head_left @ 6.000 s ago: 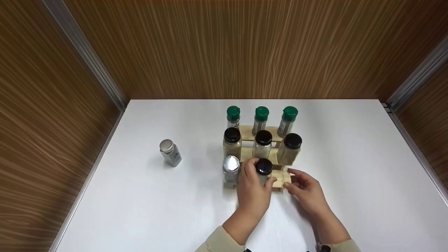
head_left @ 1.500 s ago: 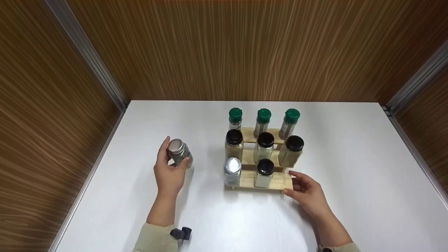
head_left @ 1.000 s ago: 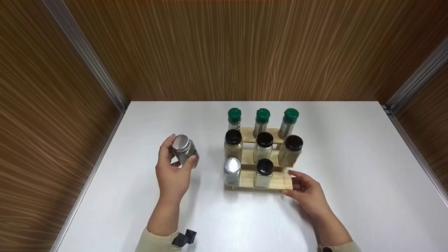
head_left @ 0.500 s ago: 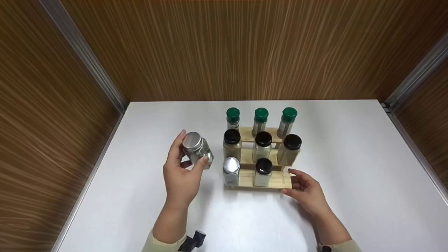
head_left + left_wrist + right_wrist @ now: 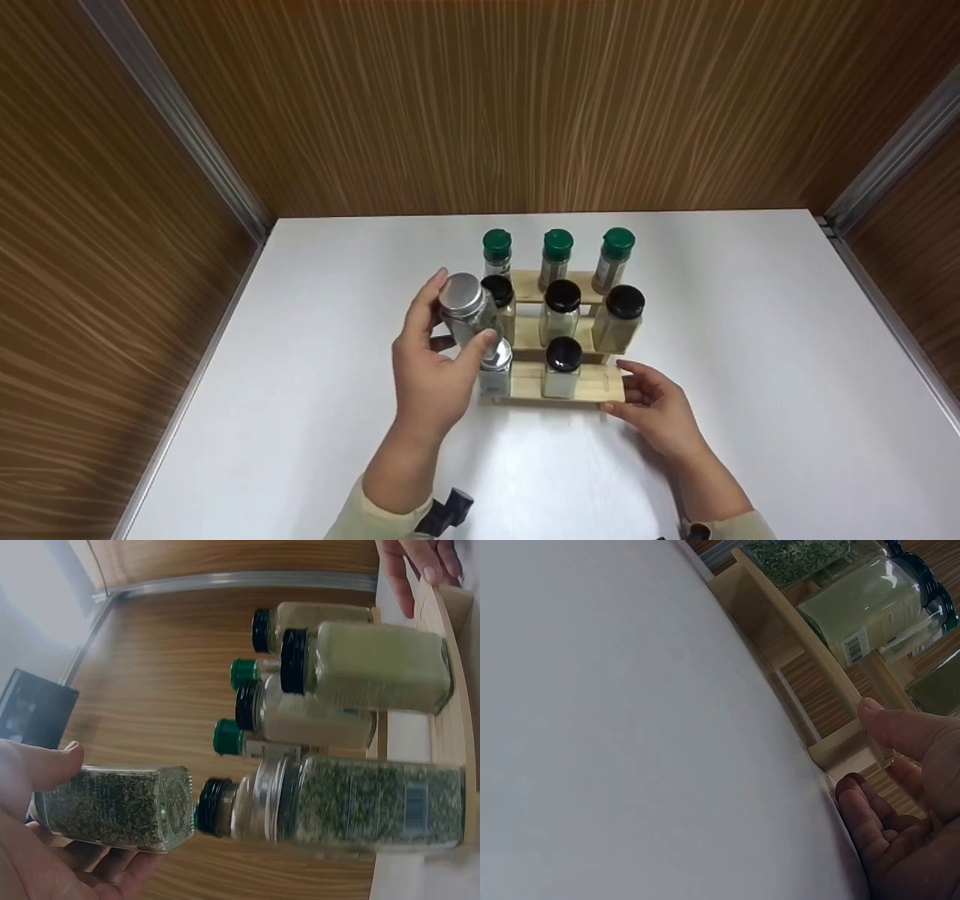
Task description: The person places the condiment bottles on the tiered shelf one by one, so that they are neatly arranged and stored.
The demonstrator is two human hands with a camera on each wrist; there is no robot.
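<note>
My left hand (image 5: 435, 367) holds a spice jar (image 5: 469, 307) with a silver lid, thumb on one side and fingers on the other. In the left wrist view the same jar (image 5: 112, 806) shows dried green herbs through its clear wall. It is off the table, overlapping the left end of the wooden spice rack (image 5: 592, 386) in the head view. At the rack's right end, my right hand (image 5: 660, 412) pinches the lowest tier. The right wrist view has the thumb (image 5: 900, 727) on that tier's edge. A silver-lidded herb jar (image 5: 375, 799) and a black-lidded jar (image 5: 562, 367) stand on this tier.
Three black-lidded jars (image 5: 619, 322) stand on the middle tier, and three green-capped bottles (image 5: 556, 259) on the top one. The white table (image 5: 262, 420) is bounded by a wood-grain back panel (image 5: 480, 105) and side panels.
The left hand let go of the black-lidded jar on the lowest tier, then took the silver-lidded jar from the table's left. It has lifted it rightward to the rack. The right hand stays put.
</note>
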